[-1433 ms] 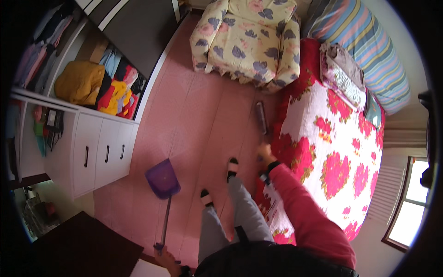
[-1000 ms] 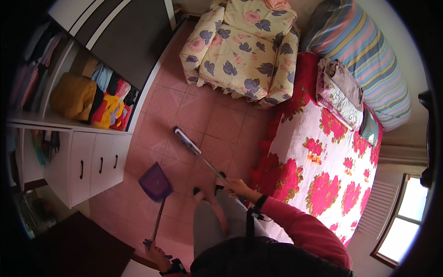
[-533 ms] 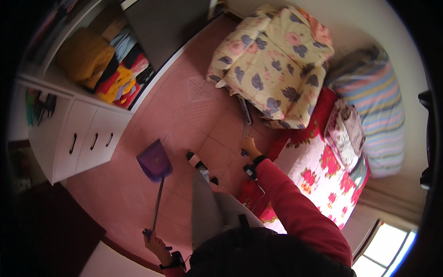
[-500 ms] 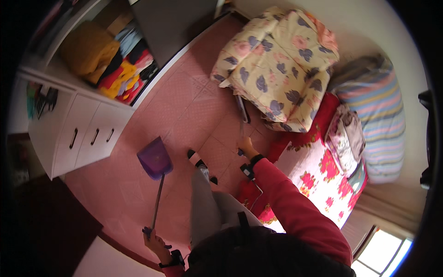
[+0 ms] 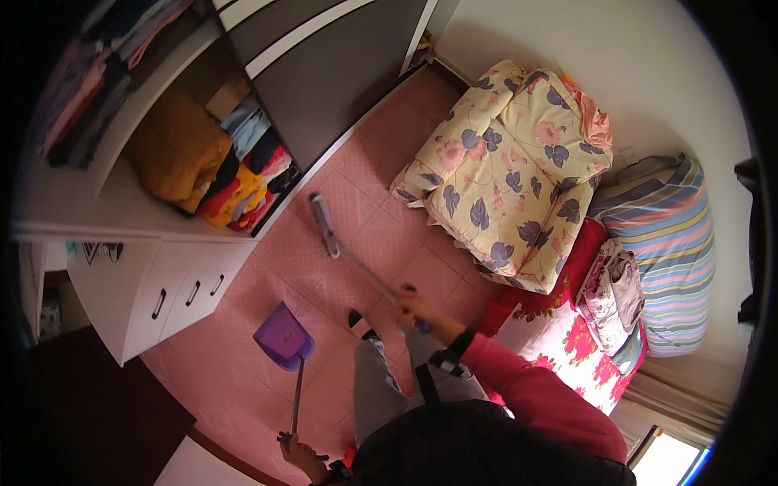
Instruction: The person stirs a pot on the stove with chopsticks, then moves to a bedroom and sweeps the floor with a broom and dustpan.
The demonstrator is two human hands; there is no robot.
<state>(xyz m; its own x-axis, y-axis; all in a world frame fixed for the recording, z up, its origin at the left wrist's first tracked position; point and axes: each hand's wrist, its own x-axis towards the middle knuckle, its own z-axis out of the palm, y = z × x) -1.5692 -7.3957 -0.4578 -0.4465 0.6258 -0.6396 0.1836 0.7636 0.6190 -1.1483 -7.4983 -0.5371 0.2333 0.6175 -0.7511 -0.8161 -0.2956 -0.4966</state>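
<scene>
Broom (image 5: 325, 229) and dustpan (image 5: 284, 334) held well apart above pink tiles

The wardrobe (image 5: 340, 81) runs off the upper left edge; hanging clothes (image 5: 89, 97) dim into shadow there, and the piled garments (image 5: 243, 190) overlap too much to count. The bed (image 5: 527, 332) shows only in part, its near side covered by the person's right sleeve (image 5: 551, 389) and dark jacket (image 5: 478, 445). The floral armchair (image 5: 510, 178) stands between the wardrobe and the bed, hiding the floor behind it. A white drawer unit (image 5: 182, 300) with 3 dark handles juts in on the left, above a dark surface (image 5: 105, 397) that fades into the black rim. At the right, a striped bundle (image 5: 664, 259) leans by the wall, folded cloths (image 5: 613, 283) beside it on the bed; the window (image 5: 664, 462) is cut off below and glaring.

The broom's head lies on the floor between the drawer unit and the armchair, its handle slanting to the right hand (image 5: 419, 312), whose fingers wrap the shaft, slightly blurred. The dustpan is nearer the drawer unit, mouth away from the person; whether it touches the tiles is hard to tell. Its upright handle ends in the left hand (image 5: 301, 458), curled around the grip, the wrist lost near the lower edge. 1 slipper (image 5: 362, 326) shows clearly; the right foot is mostly behind the right hand.
</scene>
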